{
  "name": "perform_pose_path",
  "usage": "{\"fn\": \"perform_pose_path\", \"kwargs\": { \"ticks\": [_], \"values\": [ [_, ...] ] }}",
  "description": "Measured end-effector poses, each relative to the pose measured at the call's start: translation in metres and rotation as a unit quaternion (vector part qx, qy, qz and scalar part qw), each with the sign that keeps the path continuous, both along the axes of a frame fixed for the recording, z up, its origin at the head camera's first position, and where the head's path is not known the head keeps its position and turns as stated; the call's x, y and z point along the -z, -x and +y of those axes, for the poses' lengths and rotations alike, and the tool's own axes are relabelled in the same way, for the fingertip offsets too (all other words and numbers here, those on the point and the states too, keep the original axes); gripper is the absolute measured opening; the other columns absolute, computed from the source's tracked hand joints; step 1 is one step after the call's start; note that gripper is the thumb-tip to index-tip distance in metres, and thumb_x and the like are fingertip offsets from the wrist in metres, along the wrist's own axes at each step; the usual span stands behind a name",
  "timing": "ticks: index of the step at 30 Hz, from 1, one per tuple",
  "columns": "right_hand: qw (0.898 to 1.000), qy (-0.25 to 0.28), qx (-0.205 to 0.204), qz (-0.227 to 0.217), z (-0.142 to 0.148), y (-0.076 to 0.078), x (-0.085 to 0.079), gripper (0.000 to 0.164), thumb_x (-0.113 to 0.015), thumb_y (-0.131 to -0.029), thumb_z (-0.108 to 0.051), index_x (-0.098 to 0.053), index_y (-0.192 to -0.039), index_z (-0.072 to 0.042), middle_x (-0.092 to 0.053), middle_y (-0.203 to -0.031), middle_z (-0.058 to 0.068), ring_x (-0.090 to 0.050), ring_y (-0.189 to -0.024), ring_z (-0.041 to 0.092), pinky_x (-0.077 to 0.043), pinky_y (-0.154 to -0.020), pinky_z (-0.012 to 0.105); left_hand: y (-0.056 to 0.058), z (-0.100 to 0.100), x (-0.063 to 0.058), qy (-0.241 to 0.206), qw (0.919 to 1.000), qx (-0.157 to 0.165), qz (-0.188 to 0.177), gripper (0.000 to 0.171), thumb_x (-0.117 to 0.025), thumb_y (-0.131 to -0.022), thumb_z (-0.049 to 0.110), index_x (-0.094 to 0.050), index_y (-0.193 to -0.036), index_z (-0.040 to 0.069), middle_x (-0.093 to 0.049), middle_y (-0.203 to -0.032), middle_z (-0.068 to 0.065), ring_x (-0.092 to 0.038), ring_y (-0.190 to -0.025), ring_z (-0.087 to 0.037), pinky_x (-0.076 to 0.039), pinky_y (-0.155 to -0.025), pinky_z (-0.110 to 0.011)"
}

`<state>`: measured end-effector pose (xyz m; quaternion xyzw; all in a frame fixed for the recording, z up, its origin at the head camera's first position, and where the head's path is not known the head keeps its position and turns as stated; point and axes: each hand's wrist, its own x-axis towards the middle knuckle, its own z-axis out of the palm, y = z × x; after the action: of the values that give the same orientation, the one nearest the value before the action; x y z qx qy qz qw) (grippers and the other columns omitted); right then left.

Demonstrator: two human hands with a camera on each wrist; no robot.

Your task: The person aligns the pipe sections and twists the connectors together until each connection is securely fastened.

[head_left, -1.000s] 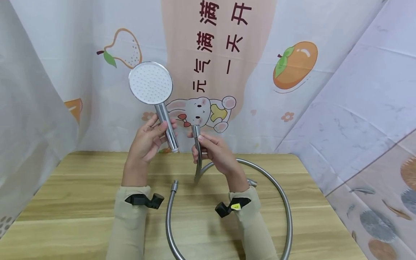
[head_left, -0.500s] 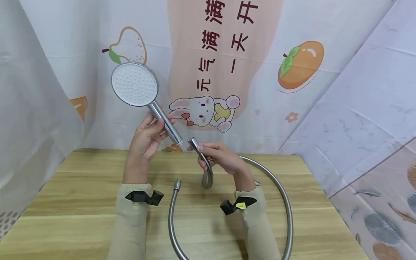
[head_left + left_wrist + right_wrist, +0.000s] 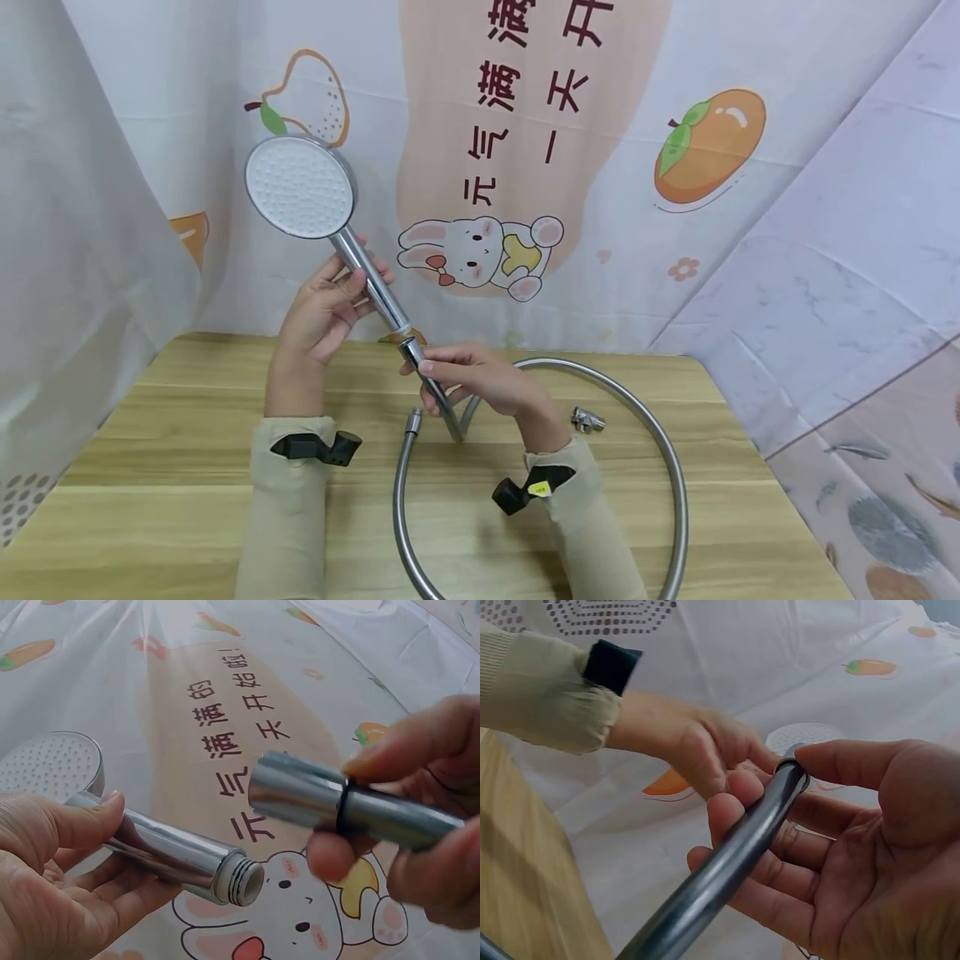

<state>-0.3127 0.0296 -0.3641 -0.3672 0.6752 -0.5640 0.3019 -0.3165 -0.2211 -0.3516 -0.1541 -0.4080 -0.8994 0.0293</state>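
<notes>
My left hand (image 3: pixel 322 304) grips the chrome handle of a shower head (image 3: pixel 300 185), thumb on the near side. Its white, nubbed face is tilted up to the left. The threaded end (image 3: pixel 246 882) of the handle points down to the right. My right hand (image 3: pixel 487 379) pinches a grey metal shower hose (image 3: pixel 679 492) just behind its chrome conical nut (image 3: pixel 296 791). In the head view the nut lines up with the handle's end, very close to it. A gap between them shows in the left wrist view.
The hose loops over the wooden table (image 3: pixel 150 467), its other end (image 3: pixel 414 421) lying left of my right forearm. A small chrome fitting (image 3: pixel 587 419) lies inside the loop, right of my right wrist. A printed curtain (image 3: pixel 585 275) hangs behind the table.
The shower head has tilted further left, its threaded end swinging right. My right hand has brought the hose nut leftward and tilted it in line with the handle. The small fitting is now uncovered.
</notes>
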Motion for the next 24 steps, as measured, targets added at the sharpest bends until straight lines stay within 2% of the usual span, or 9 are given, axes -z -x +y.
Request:
{"fn": "perform_pose_path", "kwargs": {
  "ticks": [3,8,13,15,20,22,24],
  "values": [
    [1.0,-0.004,-0.001,0.009,-0.007,-0.001,0.004,0.033,-0.049,-0.108,-0.021,-0.063,-0.128,0.0,-0.068,-0.08,0.003,-0.067,-0.076,0.019,-0.06,-0.069,0.035,-0.003,-0.003,-0.002,-0.006,1.0,-0.006,0.003,0.036,-0.057,-0.101,0.004,-0.061,-0.135,0.014,-0.075,-0.107,-0.007,-0.076,-0.1,-0.02,-0.06,-0.087,-0.033],
    [0.999,-0.012,0.029,0.042,-0.012,0.0,0.008,0.031,-0.048,-0.109,-0.022,-0.065,-0.127,-0.003,-0.065,-0.078,0.002,-0.066,-0.075,0.019,-0.059,-0.071,0.032,-0.007,-0.006,-0.004,-0.016,0.9998,-0.006,0.004,0.038,-0.056,-0.101,0.004,-0.057,-0.138,0.011,-0.075,-0.109,-0.008,-0.076,-0.1,-0.021,-0.06,-0.088,-0.033],
    [0.995,-0.014,0.05,0.084,-0.007,0.004,0.01,0.03,-0.047,-0.109,-0.022,-0.065,-0.125,-0.005,-0.06,-0.078,0.003,-0.059,-0.075,0.018,-0.051,-0.069,0.028,-0.008,-0.002,-0.006,-0.025,0.9996,-0.012,0.004,0.038,-0.056,-0.101,0.003,-0.057,-0.138,0.01,-0.075,-0.107,-0.009,-0.077,-0.099,-0.021,-0.06,-0.087,-0.033],
    [0.993,-0.004,0.053,0.11,-0.003,0.008,0.012,0.027,-0.046,-0.109,-0.02,-0.066,-0.117,-0.003,-0.058,-0.078,0.006,-0.055,-0.075,0.021,-0.046,-0.069,0.028,-0.008,0.001,-0.007,-0.032,0.9992,-0.022,0.006,0.043,-0.058,-0.1,0.003,-0.052,-0.142,0.008,-0.076,-0.106,-0.008,-0.076,-0.098,-0.02,-0.06,-0.088,-0.033],
    [0.975,0.035,0.098,0.194,0.009,0.022,0.016,0.02,-0.046,-0.109,-0.015,-0.061,-0.104,-0.004,-0.057,-0.08,0.016,-0.053,-0.076,0.029,-0.046,-0.071,0.029,-0.009,0.008,-0.009,-0.066,0.9968,-0.044,0.011,0.066,-0.061,-0.097,0.003,-0.031,-0.156,0.003,-0.076,-0.103,-0.009,-0.076,-0.098,-0.021,-0.061,-0.088,-0.034],
    [0.968,0.047,0.126,0.214,0.014,0.028,0.017,0.019,-0.046,-0.109,-0.015,-0.062,-0.107,-0.005,-0.057,-0.08,0.018,-0.054,-0.075,0.032,-0.047,-0.07,0.029,-0.009,0.011,-0.008,-0.07,0.9962,-0.05,0.011,0.068,-0.061,-0.097,0.003,-0.03,-0.156,0.002,-0.076,-0.101,-0.009,-0.076,-0.097,-0.021,-0.061,-0.087,-0.035],
    [0.964,0.053,0.143,0.217,0.02,0.033,0.018,0.021,-0.046,-0.11,-0.018,-0.064,-0.111,-0.006,-0.057,-0.08,0.017,-0.053,-0.076,0.034,-0.046,-0.07,0.029,-0.008,0.014,-0.008,-0.058,0.9965,-0.06,0.009,0.065,-0.062,-0.097,0.005,-0.032,-0.155,0.002,-0.077,-0.101,-0.007,-0.076,-0.097,-0.02,-0.061,-0.087,-0.034]
  ]
}}
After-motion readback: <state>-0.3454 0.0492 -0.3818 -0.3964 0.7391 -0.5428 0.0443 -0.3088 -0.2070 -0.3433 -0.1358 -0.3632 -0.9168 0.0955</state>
